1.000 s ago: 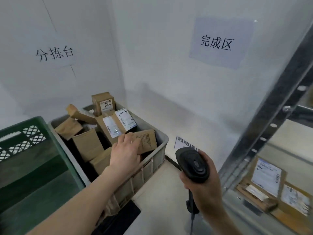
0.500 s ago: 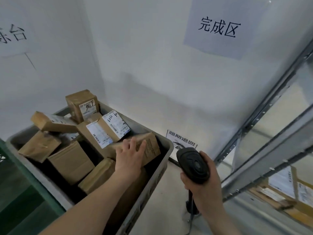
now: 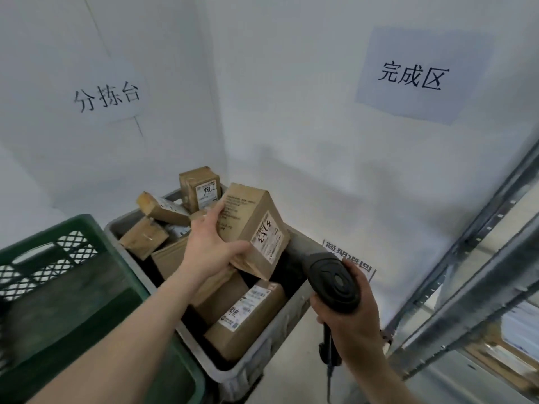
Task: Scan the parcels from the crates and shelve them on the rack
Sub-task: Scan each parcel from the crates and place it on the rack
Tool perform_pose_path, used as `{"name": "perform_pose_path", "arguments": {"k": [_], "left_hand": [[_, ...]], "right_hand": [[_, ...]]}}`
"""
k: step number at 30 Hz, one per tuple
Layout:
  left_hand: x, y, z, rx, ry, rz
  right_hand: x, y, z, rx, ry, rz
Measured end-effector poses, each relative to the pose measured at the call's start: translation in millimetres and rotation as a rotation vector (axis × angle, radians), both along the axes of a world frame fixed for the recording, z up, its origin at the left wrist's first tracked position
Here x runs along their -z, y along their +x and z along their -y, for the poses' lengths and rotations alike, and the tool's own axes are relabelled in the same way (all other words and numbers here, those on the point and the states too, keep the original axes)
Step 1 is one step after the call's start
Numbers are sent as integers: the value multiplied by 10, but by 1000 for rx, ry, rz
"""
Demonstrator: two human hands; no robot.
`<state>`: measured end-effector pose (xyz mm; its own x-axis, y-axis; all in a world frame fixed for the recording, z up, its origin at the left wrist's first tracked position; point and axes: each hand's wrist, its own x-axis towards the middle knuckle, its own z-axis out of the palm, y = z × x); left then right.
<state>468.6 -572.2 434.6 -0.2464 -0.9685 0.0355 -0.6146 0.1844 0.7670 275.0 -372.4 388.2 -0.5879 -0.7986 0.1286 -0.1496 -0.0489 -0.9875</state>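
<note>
The parcel [image 3: 251, 228], a tilted brown cardboard box with a white handwritten label, was gripped by the left hand [image 3: 210, 243] above the gray crate [image 3: 262, 354]. The right hand [image 3: 354, 322] clasped the black scanner [image 3: 332, 279] just beside it.

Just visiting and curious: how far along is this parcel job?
Early on, it seems. Done: the green plastic crate looks empty. In hand: the left hand grips a brown cardboard parcel, while the right hand holds the black handheld scanner. Left: many parcels fill the grey plastic crate.
</note>
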Motion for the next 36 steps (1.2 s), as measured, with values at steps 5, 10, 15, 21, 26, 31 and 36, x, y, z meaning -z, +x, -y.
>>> {"name": "perform_pose_path", "arguments": {"k": [5,10,15,21,26,31,36], "left_hand": [[24,537,-413,-152,159,-233],[227,901,-835,-234,289,-288],[243,1077,-943,-243,305,-302],[128,1148,-674,-175,338,-309],[-10,1205,-368,-81,330,-312],[-154,1159,-177,16,292,-301],[-214,1159,-91,76,294,-293]], "right_hand": [[-53,189,-245,-111,-25,29],[37,370,-534,-203,19,56],[39,482,-679,-268,111,6],[-230,597,-617,-311,102,-197],[-359,776,-509,-351,65,-345],[-388,942,-453,-325,31,-384],[-413,1050,-433,-282,1,-430]]}}
